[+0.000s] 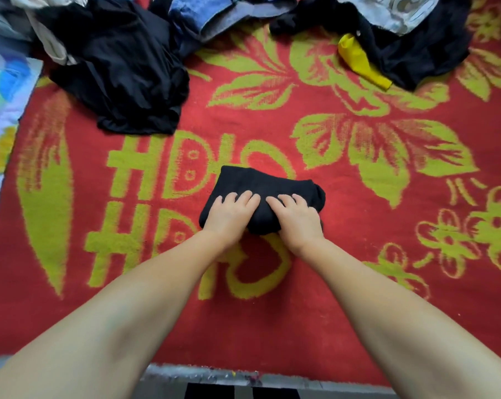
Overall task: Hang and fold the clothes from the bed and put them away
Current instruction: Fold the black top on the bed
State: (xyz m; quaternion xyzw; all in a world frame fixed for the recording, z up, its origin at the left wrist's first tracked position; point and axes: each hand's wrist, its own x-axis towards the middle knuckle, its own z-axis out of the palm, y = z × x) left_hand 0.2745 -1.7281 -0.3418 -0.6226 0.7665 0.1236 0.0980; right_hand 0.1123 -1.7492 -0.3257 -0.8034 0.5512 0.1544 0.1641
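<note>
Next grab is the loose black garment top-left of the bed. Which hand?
Left. The left hand lies nearer the loose black garment; the right hand would cross over the folded black piece.

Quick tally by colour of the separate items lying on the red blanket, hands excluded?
Black: 3, folded black garment, black pile, black heap
Blue denim: 1
Pale printed cloth: 1
Yellow item: 1
Total: 6

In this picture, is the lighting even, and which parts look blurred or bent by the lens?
Head view: soft, even light, no glare or hard shadows. The folded black garment under the left hand and right hand is fairly sharp, yet its folds vanish in the black. The corners smear, most at the pale cloth on the left edge. The wide lens stretches the forearms.
</note>
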